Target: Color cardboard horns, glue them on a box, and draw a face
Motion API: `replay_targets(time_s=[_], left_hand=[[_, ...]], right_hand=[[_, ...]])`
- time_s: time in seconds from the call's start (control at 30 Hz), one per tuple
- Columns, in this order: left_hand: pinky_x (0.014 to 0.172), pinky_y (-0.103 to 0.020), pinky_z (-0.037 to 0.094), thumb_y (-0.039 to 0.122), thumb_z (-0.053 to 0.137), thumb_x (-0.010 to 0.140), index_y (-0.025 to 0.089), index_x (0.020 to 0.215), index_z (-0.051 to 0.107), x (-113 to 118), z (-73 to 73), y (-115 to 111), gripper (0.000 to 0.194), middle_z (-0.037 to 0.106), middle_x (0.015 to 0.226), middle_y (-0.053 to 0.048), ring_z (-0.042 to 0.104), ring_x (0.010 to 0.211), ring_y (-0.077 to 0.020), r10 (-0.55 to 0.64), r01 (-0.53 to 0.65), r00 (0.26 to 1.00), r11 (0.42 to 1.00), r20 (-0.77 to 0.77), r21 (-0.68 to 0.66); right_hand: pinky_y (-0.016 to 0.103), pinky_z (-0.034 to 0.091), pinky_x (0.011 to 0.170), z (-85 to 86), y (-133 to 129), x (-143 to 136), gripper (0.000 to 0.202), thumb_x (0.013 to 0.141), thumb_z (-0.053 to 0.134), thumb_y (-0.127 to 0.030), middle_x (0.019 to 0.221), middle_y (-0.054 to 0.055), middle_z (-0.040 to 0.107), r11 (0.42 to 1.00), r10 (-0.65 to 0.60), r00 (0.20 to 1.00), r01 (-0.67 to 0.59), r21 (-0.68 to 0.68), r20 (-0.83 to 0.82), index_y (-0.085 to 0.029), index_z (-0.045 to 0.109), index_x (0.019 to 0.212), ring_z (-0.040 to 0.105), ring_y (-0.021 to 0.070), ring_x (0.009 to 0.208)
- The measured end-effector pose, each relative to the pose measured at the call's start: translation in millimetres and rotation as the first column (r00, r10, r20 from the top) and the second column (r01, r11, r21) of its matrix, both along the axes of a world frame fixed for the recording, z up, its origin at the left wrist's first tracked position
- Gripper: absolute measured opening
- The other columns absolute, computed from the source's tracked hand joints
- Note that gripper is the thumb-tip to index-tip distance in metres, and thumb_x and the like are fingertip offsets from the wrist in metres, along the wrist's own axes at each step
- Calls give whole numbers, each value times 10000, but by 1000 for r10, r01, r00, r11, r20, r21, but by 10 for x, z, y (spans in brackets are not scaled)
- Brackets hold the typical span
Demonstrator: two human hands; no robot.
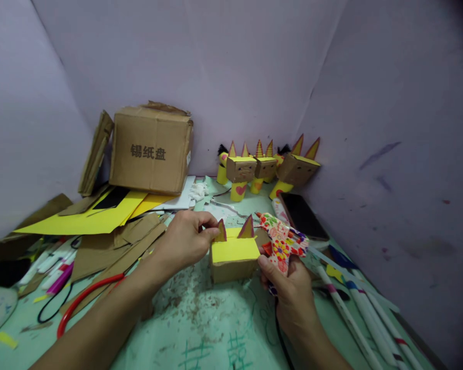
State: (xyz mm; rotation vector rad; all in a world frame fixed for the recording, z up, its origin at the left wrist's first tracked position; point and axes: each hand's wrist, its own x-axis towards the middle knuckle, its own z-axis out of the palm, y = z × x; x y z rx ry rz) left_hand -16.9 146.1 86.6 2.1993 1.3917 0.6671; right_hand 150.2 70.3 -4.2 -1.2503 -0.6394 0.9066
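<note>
A small cardboard box (231, 272) with a yellow paper top (235, 249) sits in front of me. Two pointed ears with purple edges stand on it, the left ear (221, 231) and the right ear (247, 227). My left hand (195, 234) pinches the left ear between thumb and fingertips. In my right hand (293, 288) is a flower-patterned glue gun (281, 245), its nozzle pointing left above the box's right side. The fingers wrap round its handle, and the thumb reaches the box's right edge.
Behind stand several box-headed figures (241, 169) on yellow tubes. A large cardboard box (150, 151) leans by the wall. Yellow sheets (85, 218), cardboard scraps and red-handled scissors (85, 295) lie left. A phone (303, 216) and several markers (370, 313) are right.
</note>
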Motion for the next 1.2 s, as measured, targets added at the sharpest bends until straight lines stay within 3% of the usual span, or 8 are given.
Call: replay_targets(time_s=[0.3,0.67,0.93,1.2], left_hand=[[556,-243,332,166,515,764,187,707,682,28,-34,-70,178,662,652,4,540,600,-130,18,-16,999,998,-33,64],[540,-225,336,124,546,741,148,692,698,40,-8,-41,162,644,610,5,510,572,-113,-18,19,999,999,-28,47],[497,-215,306,185,528,754,168,693,685,10,-37,-4,169,585,563,37,442,518,-97,-44,44,999,998,-2,50],[457,-211,275,171,569,704,195,707,714,27,81,-47,147,580,529,50,441,482,-90,-6,10,997,998,-73,61]], right_hand=[[238,364,440,-50,-4,26,317,613,771,-360,558,-49,570,1000,-1,999,0,26,42,-178,612,819,465,118,469],[209,349,411,-21,-14,16,346,629,763,-384,499,-62,537,999,48,999,-48,3,10,-170,570,818,433,94,429],[217,351,405,-26,-1,23,359,618,772,-373,521,-60,535,998,54,999,-54,16,-6,-162,594,847,435,98,435],[218,347,417,-13,-5,17,313,623,764,-364,521,-58,536,999,29,999,-29,16,15,-175,578,790,438,100,445]])
